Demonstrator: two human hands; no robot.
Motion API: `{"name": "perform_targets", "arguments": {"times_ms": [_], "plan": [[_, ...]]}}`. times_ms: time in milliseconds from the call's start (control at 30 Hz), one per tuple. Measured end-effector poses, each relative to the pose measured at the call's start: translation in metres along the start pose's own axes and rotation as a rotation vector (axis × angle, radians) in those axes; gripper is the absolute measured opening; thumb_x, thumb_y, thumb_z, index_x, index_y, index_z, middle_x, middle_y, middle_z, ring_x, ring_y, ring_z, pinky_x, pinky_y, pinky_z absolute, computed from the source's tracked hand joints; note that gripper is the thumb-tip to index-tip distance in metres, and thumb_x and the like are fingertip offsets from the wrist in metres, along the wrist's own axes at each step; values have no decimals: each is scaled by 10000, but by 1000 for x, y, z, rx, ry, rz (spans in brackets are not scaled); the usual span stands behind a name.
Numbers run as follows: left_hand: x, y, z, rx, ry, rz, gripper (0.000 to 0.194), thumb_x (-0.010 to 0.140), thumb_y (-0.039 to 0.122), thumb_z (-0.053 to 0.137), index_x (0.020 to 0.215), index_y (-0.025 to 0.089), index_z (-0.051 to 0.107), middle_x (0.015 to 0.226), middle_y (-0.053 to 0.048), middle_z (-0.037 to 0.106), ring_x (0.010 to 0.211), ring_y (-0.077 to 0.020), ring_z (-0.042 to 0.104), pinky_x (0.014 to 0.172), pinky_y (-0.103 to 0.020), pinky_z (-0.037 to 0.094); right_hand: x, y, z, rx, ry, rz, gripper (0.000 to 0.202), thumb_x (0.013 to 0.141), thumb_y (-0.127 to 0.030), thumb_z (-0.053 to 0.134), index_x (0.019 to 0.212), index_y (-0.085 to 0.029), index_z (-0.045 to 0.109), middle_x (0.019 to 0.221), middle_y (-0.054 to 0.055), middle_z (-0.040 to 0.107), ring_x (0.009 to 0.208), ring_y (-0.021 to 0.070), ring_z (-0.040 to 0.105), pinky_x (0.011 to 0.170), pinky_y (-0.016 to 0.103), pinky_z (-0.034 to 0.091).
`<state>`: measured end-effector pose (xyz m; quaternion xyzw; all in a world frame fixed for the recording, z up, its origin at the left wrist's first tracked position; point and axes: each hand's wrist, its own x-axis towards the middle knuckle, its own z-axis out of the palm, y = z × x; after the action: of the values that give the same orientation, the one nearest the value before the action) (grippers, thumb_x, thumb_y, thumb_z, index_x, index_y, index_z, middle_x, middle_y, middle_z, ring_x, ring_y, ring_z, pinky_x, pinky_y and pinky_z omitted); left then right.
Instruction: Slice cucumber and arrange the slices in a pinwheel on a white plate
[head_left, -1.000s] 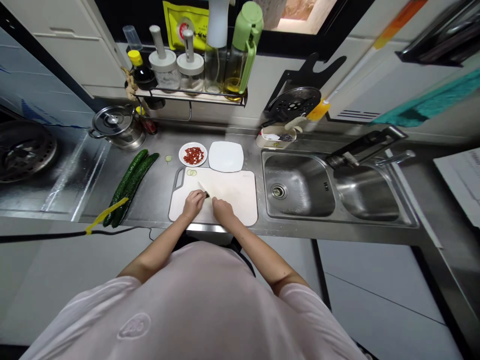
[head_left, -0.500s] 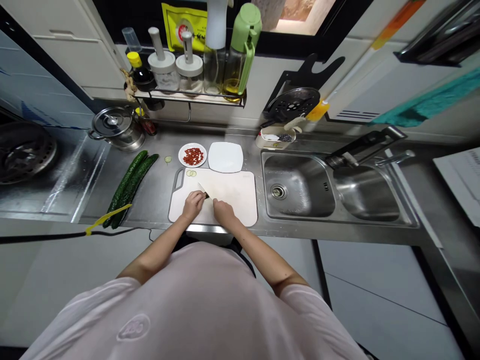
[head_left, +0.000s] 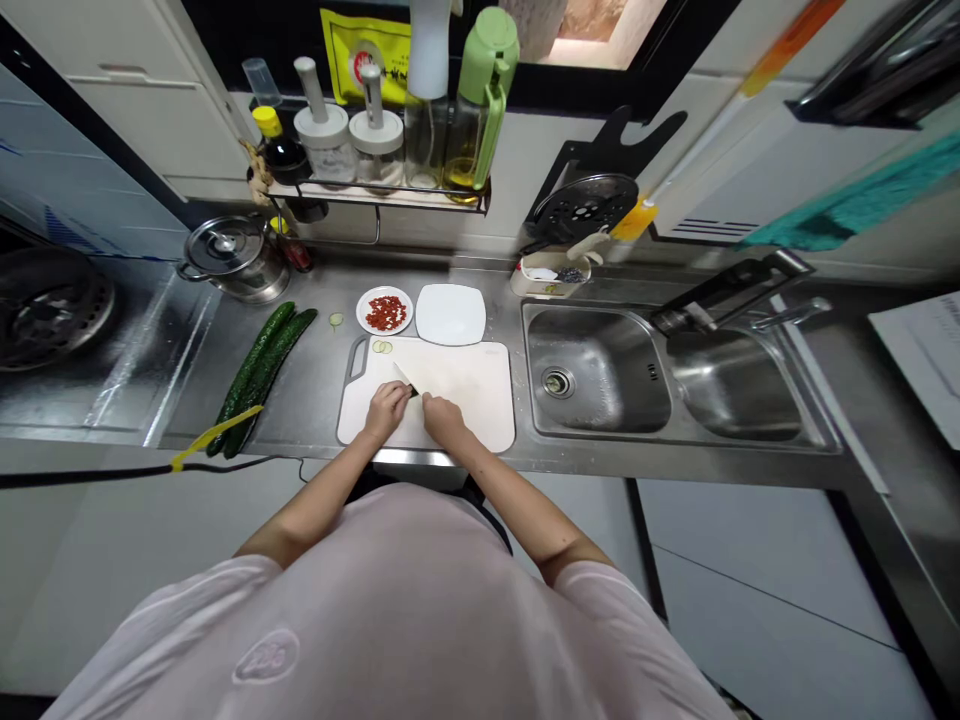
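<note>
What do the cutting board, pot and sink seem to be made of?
Cutting board: probably plastic, matte white, with no visible grain.
Pot: likely polished stainless steel, given its bright silvery reflections.
Sink: metal, probably stainless steel, with a grey satin sheen.

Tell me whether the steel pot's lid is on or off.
On: the lid lies across the top of the steel pot, knob upward, covering its mouth.

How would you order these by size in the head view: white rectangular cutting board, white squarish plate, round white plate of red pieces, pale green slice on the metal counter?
Largest to smallest:
1. White rectangular cutting board
2. White squarish plate
3. Round white plate
4. Pale green slice
</note>
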<state>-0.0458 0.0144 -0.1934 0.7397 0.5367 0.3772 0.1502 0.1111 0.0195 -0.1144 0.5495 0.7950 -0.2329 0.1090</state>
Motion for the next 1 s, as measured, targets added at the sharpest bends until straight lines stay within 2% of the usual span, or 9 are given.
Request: {"name": "perform_targets", "arguments": {"times_ms": [200, 500, 800, 1000], "plan": [[0, 1, 0, 2, -5, 0, 187, 907, 247, 457, 935, 206, 637, 937, -66, 622, 908, -179, 558, 825, -348, 474, -4, 5, 5, -11, -2, 7, 234, 880, -54, 356, 1057, -141, 482, 928, 104, 659, 886, 211, 648, 741, 302, 479], [1, 1, -1, 3, -7, 8, 182, 904, 240, 463, 950, 203, 635, 948, -67, 623, 916, -178, 557, 829, -343, 475, 7, -1, -1, -15, 4, -22, 233, 895, -56, 341, 1072, -135, 472, 972, 125, 649, 928, 194, 637, 756, 285, 477], [-1, -1, 2, 1, 5, -2, 192, 909, 246, 452, 945, 201, 635, 946, -71, 620, 917, -183, 553, 836, -355, 472, -1, 6, 3, -27, -23, -2, 230, 866, -55, 379, 1054, -146, 476, 942, 113, 654, 886, 210, 647, 732, 300, 484], [0, -1, 1, 1, -9, 5, 181, 904, 238, 459, 947, 203, 631, 947, -68, 621, 914, -181, 550, 825, -349, 471, 7, 6, 5, -28, 8, -38, 247, 861, -49, 364, 1060, -140, 481, 948, 111, 655, 885, 214, 647, 719, 304, 485]]}}
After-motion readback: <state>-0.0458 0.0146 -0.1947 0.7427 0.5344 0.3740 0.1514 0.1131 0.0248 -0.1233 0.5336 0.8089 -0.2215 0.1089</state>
